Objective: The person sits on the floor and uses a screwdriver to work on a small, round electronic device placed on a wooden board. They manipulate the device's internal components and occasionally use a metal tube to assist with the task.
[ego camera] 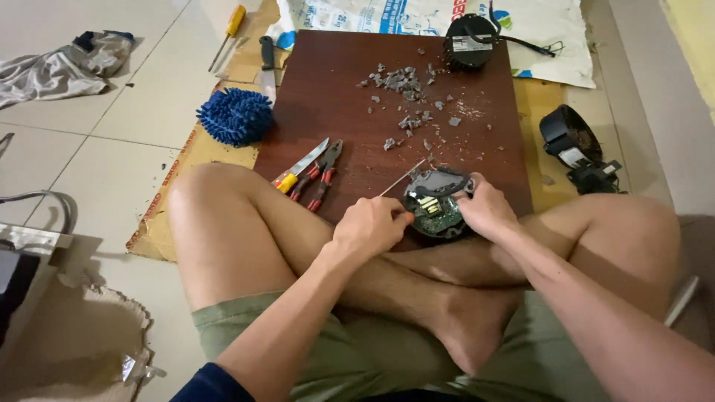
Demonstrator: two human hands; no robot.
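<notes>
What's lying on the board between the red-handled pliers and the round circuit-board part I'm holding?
In the head view, only bare brown board lies between the pliers and the round part, crossed by the thin screwdriver shaft from the left hand.

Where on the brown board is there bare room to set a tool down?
Bare wood lies on the board between the blue mop head and the grey debris, above the pliers. Centre right is littered; the near edge is crowded by both hands and the round circuit unit.
</notes>
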